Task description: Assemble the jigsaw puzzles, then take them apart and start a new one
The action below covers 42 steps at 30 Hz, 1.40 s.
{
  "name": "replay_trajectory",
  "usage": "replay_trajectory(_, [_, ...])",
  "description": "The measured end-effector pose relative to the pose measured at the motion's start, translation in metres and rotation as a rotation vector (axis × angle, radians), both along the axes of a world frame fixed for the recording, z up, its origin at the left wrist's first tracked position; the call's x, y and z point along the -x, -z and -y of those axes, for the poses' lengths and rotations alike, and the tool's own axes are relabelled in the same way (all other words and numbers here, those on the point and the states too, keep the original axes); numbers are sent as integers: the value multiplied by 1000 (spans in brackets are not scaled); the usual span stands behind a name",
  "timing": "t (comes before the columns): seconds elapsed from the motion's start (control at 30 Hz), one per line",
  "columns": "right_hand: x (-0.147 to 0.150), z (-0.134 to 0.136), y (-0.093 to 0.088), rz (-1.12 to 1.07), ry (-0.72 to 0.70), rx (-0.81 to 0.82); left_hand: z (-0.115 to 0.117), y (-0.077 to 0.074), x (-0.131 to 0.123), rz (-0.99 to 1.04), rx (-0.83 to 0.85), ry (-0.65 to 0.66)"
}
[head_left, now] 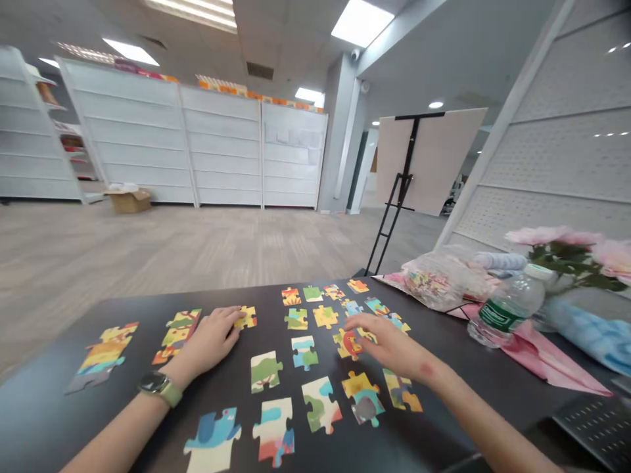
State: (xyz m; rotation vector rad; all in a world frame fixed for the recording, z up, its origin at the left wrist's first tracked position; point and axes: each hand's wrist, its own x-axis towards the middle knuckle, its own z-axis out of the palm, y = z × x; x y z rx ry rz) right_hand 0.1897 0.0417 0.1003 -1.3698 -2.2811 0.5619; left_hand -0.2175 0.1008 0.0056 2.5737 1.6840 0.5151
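On the black table, my left hand (214,338) reaches to a yellow puzzle piece (248,317), its fingertips on the piece's left edge. Just left of that hand lies a joined strip of pieces (177,334), and farther left another joined group (106,351). My right hand (384,338) hovers or rests over the loose pieces on the right, fingers extended and apart, beside an orange and red piece (347,344). Whether its fingertips touch a piece is unclear. Several more loose pieces lie between and below the hands, among them a green and cream piece (265,372) and a blue bird piece (213,437).
A water bottle (507,309) stands at the right on pink material (547,358), near a clear plastic bag (438,279) and pink flowers (557,246). A black perforated object (596,420) is at the lower right. Beyond the table stand an easel (394,210) and white shelves (221,151).
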Motion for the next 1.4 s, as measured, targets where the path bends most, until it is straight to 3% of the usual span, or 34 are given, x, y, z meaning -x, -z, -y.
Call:
replay_trajectory(0.17, [10,-34,14,265,-31,178,14,-23,2,4,38,57])
replay_trajectory(0.33, [4,-43,32,251,47,216,25,-43,10,15,128,104])
replay_trajectory(0.4, [-3,-48,31,246,98,217,27,-47,14,15,161,111])
replay_trajectory(0.5, [-3,-60,15,242,85,221,28,-49,17,5,189,97])
replay_trajectory(0.6, [30,-71,-1,74,-47,255,28,-47,15,-12,177,75])
replay_trajectory(0.67, [71,-77,2,-60,-68,265,28,-46,11,-24,138,54])
replay_trajectory(0.8, [160,-92,37,-91,-1,229,27,-40,0,-48,62,24])
replay_trajectory(0.9, [197,-104,57,-75,59,181,24,-37,0,-61,58,24])
replay_trajectory(1.2, [210,-120,51,162,6,198,18,-34,9,-28,68,44])
replay_trajectory(1.4, [220,-111,48,208,32,154,20,-34,7,-65,87,93])
